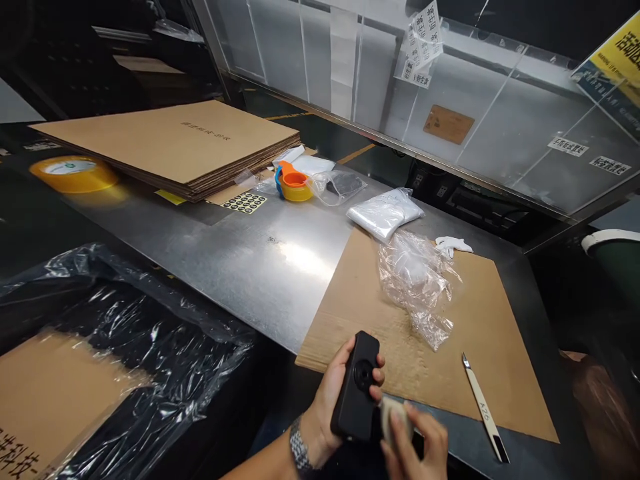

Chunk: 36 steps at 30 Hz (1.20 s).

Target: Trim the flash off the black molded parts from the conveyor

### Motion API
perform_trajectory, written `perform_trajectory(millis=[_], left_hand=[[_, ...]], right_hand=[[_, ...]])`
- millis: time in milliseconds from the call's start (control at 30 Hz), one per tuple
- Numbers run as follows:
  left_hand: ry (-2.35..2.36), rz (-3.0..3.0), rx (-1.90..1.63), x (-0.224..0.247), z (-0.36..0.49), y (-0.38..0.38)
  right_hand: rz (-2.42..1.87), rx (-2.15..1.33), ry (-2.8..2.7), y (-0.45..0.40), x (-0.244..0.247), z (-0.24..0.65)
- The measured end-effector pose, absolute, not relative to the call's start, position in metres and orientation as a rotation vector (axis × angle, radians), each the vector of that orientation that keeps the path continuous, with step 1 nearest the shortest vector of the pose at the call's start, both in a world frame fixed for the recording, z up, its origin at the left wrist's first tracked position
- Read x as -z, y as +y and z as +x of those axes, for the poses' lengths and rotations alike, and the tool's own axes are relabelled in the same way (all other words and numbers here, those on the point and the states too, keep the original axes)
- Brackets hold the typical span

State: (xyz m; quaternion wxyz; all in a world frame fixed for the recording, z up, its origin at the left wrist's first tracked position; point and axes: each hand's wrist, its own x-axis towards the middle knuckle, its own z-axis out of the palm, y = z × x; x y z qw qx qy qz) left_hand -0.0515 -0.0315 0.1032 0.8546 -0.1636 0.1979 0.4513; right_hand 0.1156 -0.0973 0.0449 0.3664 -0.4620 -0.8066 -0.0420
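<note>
My left hand (327, 393), with a braided band at the wrist, is closed around a slim black rectangular device (361, 383). The device is tilted, and a round recess shows on its upward face. Just right of its lower end, my right hand (417, 440) pinches a small beige pad (393, 417), blurred, perhaps a cloth or sponge. Whether the pad touches the device I cannot tell. Both hands are at the table's front edge, by a cardboard sheet (470, 313). A craft knife (484, 410) with a cream handle lies on that sheet, right of my right hand.
Crumpled clear plastic (415, 280), a white bag pack (385, 212) and a white glove (453, 245) lie toward the back. Flat cardboard (165, 143), yellow tape (75, 175) and an orange tape dispenser (293, 181) are farther left. A black-lined bin (200, 360) stands front left.
</note>
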Motion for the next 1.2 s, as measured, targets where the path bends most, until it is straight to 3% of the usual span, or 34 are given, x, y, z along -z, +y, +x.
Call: perform_trajectory(millis=[167, 400, 600, 833, 1000, 1100, 1200], left_hand=[[0.605, 0.366, -1.188, -0.105, -0.058, -0.049], [0.751, 0.894, -1.074, -0.097, -0.069, -0.068], [0.998, 1.139, -1.109, -0.098, -0.069, -0.069], [0.983, 1.090, -1.179, -0.098, -0.061, -0.070], [0.733, 0.868, -0.852, -0.115, -0.079, -0.060], [0.545, 0.648, -0.638, -0.116, -0.076, -0.059], [0.536, 0.480, -0.649, -0.111, -0.065, -0.063]], right_hand=[[-1.292, 0.043, -2.132, -0.038, -0.047, 0.153], [-1.446, 0.010, -2.156, -0.006, -0.054, 0.151], [-1.166, -0.587, -2.043, -0.051, -0.108, 0.120], [-1.298, -0.745, -1.699, -0.070, -0.105, 0.097], [-1.244, -1.223, -1.334, -0.070, -0.107, 0.099], [-1.181, -1.369, -1.200, -0.071, -0.112, 0.098], [-1.158, -1.448, -1.157, -0.070, -0.117, 0.099]])
